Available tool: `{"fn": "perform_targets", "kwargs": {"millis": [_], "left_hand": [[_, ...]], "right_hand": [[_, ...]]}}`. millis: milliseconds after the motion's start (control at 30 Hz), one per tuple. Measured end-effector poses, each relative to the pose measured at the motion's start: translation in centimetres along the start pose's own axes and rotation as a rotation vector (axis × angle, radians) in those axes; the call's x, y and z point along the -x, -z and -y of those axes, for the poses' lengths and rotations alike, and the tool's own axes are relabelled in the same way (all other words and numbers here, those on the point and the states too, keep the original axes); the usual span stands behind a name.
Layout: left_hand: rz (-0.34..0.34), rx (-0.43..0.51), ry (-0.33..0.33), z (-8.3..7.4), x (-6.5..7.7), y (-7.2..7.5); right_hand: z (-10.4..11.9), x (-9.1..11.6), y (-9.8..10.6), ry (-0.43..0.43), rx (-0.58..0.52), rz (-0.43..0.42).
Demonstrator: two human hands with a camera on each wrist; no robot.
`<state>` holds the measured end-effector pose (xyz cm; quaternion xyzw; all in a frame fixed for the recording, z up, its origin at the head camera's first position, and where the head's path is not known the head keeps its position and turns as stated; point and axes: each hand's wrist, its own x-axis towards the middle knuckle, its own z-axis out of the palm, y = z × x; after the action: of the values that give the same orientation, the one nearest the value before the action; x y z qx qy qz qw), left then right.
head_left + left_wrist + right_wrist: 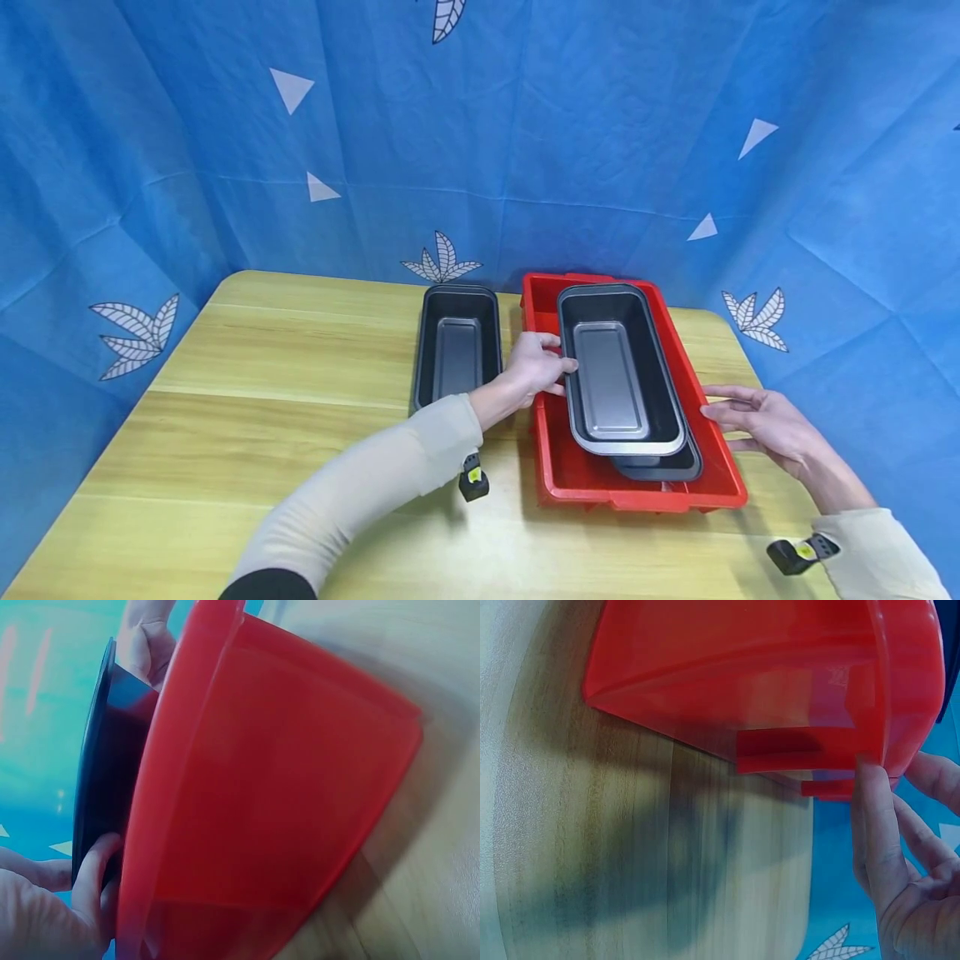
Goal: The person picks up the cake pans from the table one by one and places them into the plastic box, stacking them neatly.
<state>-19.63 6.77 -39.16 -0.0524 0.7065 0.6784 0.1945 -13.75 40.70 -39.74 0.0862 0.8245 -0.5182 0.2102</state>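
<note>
My left hand (536, 367) pinches the left rim of a dark loaf pan (611, 367), thumb over the edge and fingers under it. This pan lies tilted above the red plastic tray (577, 497). Beneath it, another dark loaf pan (690, 471) shows only its near end inside the tray. In the left wrist view, the fingers (94, 877) sit between the pan and the tray's wall. My right hand (772, 425) holds the tray's right rim, with fingers (877, 825) below the lip and the thumb side at its outer edge.
A separate dark loaf pan (427, 354) stands on the wooden table (270, 400), left of the tray and partly behind my left forearm. A blue patterned cloth (525, 150) hangs behind the table and along its sides.
</note>
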Motion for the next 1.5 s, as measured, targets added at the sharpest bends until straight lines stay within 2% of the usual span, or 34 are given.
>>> {"fn": "perform_targets", "kwargs": {"millis": [233, 533, 767, 1200, 1500], "left_hand": [[-0.015, -0.009, 0.000, 0.1, -0.1, -0.8], [-0.021, 0.004, 0.036, 0.2, -0.3, -1.9], [-0.030, -0.012, 0.036, 0.3, -0.3, -2.2], [-0.043, 0.029, 0.047, 0.0, -0.5, -3.2], [-0.095, 0.049, 0.060, 0.0, -0.7, -4.1]], "right_hand": [[0.1, 0.1, 0.1, -0.007, 0.014, -0.002], [0.2, 0.1, 0.1, -0.018, 0.034, -0.003], [0.2, 0.1, 0.1, -0.025, 0.043, -0.007], [0.3, 0.1, 0.1, -0.028, 0.046, -0.002], [0.3, 0.0, 0.0, -0.028, 0.033, -0.001]]}}
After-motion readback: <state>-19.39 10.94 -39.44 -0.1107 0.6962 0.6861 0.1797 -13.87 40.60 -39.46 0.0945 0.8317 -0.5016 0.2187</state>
